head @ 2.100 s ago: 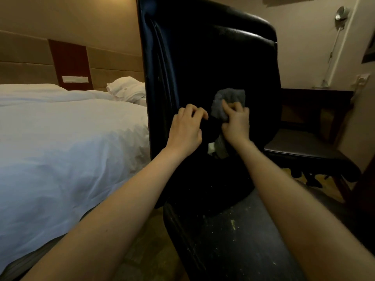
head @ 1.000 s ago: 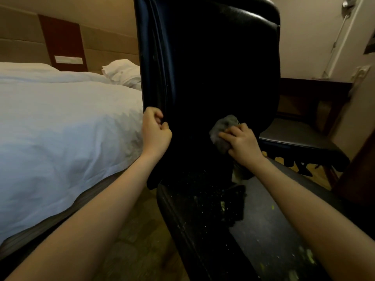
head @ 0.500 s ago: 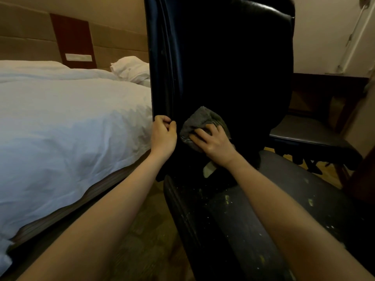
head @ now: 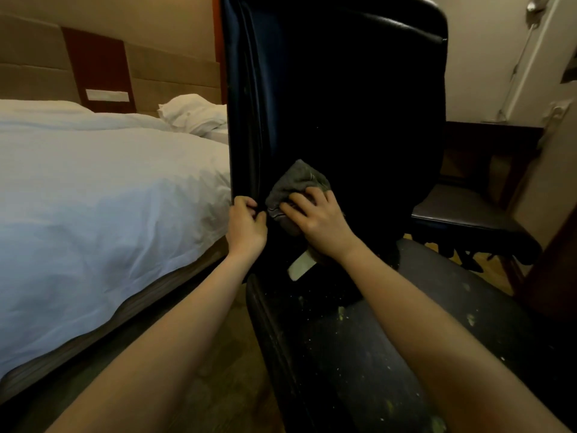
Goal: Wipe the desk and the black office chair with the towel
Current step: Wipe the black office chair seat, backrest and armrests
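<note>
Dim, warm indoor light. The white bed [head: 93,189] at nine o'clock is brightest, tinted bluish; the black office chair [head: 343,104] at twelve sinks into near-featureless shadow, with only faint sheen along its top. Edges bow with wide-angle distortion, and detail is soft and grainy.

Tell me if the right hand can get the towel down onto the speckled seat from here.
Probably yes: the right hand presses the towel low on the backrest, and the seat lies just below with nothing between.
</note>
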A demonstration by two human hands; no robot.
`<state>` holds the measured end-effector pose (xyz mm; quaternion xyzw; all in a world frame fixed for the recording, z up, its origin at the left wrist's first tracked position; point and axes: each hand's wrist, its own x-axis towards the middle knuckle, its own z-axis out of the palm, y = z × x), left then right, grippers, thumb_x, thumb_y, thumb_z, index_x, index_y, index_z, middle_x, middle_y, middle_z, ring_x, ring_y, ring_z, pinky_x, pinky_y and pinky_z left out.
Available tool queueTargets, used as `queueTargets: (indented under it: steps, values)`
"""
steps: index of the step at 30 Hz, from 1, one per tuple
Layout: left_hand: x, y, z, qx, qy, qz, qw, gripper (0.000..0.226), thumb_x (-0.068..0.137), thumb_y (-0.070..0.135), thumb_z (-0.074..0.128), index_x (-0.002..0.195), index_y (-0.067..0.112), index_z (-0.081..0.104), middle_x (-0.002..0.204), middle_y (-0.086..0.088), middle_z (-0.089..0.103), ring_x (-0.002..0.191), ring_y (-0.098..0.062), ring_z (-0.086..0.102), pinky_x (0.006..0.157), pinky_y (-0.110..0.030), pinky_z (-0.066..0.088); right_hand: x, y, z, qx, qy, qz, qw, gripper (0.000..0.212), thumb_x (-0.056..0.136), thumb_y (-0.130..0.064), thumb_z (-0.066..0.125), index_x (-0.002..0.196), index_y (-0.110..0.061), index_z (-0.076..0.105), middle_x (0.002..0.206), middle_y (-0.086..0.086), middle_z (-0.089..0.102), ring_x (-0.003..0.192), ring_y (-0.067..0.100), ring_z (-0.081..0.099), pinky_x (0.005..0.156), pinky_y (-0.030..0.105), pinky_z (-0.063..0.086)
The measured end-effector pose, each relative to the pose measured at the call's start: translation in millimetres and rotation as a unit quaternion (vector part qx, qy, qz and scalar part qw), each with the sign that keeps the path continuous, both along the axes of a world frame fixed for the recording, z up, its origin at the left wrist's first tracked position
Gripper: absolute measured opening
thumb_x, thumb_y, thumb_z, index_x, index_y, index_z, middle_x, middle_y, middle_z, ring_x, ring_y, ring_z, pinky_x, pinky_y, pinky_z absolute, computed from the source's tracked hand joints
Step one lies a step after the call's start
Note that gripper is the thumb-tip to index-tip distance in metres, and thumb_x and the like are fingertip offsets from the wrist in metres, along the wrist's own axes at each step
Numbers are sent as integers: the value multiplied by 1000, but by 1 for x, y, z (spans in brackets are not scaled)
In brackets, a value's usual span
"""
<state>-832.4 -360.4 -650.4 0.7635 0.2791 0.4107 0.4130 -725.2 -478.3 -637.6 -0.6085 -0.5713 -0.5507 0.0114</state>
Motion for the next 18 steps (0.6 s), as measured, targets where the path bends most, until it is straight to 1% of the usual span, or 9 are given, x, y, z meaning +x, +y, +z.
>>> queueTargets:
  steps: [2,4,6,7,10,12,14,16,18]
  values:
    - [4,1,0,18,31,2,999,32,85,18,65,98,20,36,104,-7,49,94,-27,52,84,-45,46,15,-6,-6,-26,-32,-26,999,30,88,-17,49,113,-14,65,111,10,62,96,32,46,67,38,45]
    - [6,5,4,36,53,15,998,36,82,20,69,92,19,34,98,-5,47,90,-27,50,81,-44,44,33,-19,-8,-56,-34,-67,996,33,87,-16,46,115,-15,64,111,9,61,98,33,47,68,39,47]
    - [10,10,10,45,68,8,997,35,84,17,67,87,16,32,87,-2,44,83,-25,46,74,-39,37,43,-35,2,-75,52,-186,978,41,85,-17,38,115,-16,67,111,7,64,102,32,43,72,39,49]
    - [11,12,13,50,79,6,996,34,85,15,66,86,16,32,83,-1,42,81,-24,44,72,-37,34,50,-46,8,-81,104,-264,955,46,87,-18,33,122,-16,63,119,6,60,110,32,40,80,41,48]
    - [17,9,19,62,101,30,992,32,86,14,65,89,13,33,91,-5,44,87,-27,47,73,-39,35,79,-87,24,-70,263,-385,882,41,97,-15,37,138,-12,43,141,11,39,133,35,26,101,44,32]
    - [20,3,21,49,98,35,993,29,86,14,64,93,12,35,101,-10,47,97,-31,50,80,-44,40,87,-109,34,-13,313,-364,877,41,95,-12,48,136,-9,46,137,16,41,131,39,27,100,48,31]
    - [21,-4,22,51,91,60,993,31,84,13,66,101,9,41,112,-12,47,104,-33,49,85,-47,40,84,-114,41,40,302,-296,905,41,86,-5,61,127,-4,55,124,23,52,119,47,39,91,54,37]
    - [23,-11,25,123,73,104,984,40,79,11,69,109,8,43,117,-13,45,108,-33,47,87,-43,38,77,-99,49,91,274,-177,941,41,70,-1,69,112,0,64,107,25,61,98,51,52,73,54,45]
    - [25,-17,36,233,34,115,965,46,75,9,70,114,9,46,117,-13,45,108,-33,46,87,-40,36,63,-70,66,169,215,-89,958,43,64,-3,61,107,-1,67,103,23,65,93,42,53,65,46,48]
